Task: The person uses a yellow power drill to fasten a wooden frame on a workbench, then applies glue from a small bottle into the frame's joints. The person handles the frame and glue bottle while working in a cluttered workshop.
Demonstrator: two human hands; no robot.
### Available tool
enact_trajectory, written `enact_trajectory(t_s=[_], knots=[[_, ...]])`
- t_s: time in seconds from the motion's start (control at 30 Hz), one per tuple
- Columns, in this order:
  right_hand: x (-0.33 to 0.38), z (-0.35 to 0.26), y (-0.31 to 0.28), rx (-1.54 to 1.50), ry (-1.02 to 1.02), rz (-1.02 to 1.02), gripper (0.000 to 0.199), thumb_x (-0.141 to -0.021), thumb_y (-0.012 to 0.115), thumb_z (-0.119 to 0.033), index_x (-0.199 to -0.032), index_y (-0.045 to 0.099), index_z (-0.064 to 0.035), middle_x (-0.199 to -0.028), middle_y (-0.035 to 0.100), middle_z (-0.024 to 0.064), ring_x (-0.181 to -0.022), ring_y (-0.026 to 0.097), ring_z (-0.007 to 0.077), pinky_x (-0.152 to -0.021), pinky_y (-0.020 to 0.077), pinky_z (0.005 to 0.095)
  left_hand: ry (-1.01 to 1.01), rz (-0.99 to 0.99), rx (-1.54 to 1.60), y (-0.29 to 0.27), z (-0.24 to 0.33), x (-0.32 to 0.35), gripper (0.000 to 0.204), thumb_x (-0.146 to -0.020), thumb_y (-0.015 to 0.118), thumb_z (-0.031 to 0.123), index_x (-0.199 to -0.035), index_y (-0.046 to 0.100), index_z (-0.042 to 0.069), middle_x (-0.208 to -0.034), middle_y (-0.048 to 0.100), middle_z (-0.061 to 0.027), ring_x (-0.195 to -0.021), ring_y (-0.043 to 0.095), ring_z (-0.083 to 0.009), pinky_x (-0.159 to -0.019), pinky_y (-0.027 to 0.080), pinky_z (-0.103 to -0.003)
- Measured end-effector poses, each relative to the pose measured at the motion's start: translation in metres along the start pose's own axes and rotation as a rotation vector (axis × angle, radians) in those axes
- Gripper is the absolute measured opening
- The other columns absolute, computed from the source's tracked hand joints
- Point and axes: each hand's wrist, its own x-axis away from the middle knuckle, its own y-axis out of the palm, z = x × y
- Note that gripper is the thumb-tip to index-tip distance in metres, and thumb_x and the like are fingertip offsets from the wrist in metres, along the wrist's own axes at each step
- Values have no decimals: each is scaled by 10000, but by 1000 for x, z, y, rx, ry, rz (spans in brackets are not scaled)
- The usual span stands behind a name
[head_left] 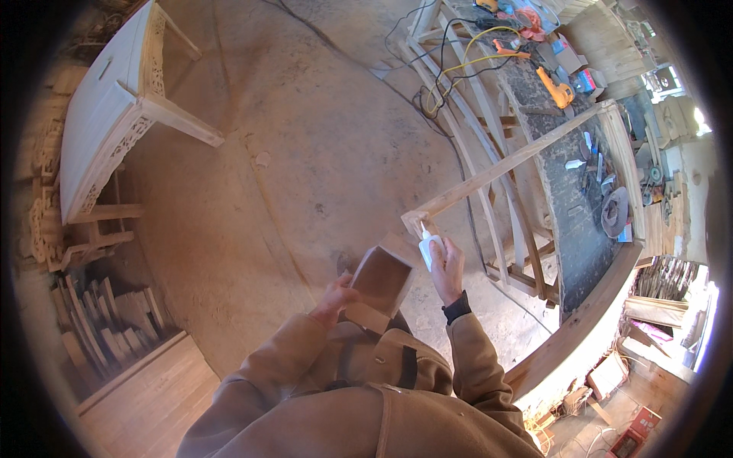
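Note:
My left hand (334, 297) is closed on the side of a small wooden box (384, 281), which shows a brown inside and paler edges and is held in front of my body. In my right hand (447, 269) is a white squeeze bottle (429, 246) with a narrow nozzle pointing up and away. The nozzle's tip is beside the near corner of a wooden frame (500, 166); whether it touches the wood I cannot tell. The bottle is just right of the box.
On the right, a dark workbench (574, 263) carries an orange-yellow power tool (556, 88), a grey cap (615, 212) and small bottles. Cables (458, 145) trail beside it. At the far left stands a pale carved table (114, 99); upright wooden offcuts (107, 320) sit nearer.

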Motion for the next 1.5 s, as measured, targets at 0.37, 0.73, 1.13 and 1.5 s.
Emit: enact_trajectory(t_s=[0.37,0.73,1.13,1.5], knots=[[18,-2,10,-456,212,-92,179,-985,626,-179,-1046,615,-11,-976,656,28,-892,588,79,-761,502,275,56,-7,9,-17,22,3,537,-703,588,-11,-1240,612,14,-1093,656,-55,-1011,565,-163,-864,430,-286],[4,-75,95,-180,-91,-81,243,-864,715,-104,-1088,634,-52,-953,611,137,-871,645,321,-734,532,390,213,30,-166,-54,78,-18,446,-720,551,21,-1161,617,33,-999,641,-60,-853,586,-158,-758,470,-291],[-128,-82,106,84,-51,-63,234,-800,615,-11,-996,488,-2,-986,577,198,-924,644,379,-702,540,473,207,-2,-326,16,220,-74,461,-749,536,20,-1206,603,8,-1075,669,-99,-984,650,-218,-914,522,-339],[-216,-80,63,120,136,240,255,-796,627,-19,-1024,513,-28,-1000,584,182,-943,637,379,-753,536,481,16,-269,-437,98,322,-151,499,-762,577,-8,-1261,586,2,-1143,669,-110,-1038,664,-226,-916,539,-342]])
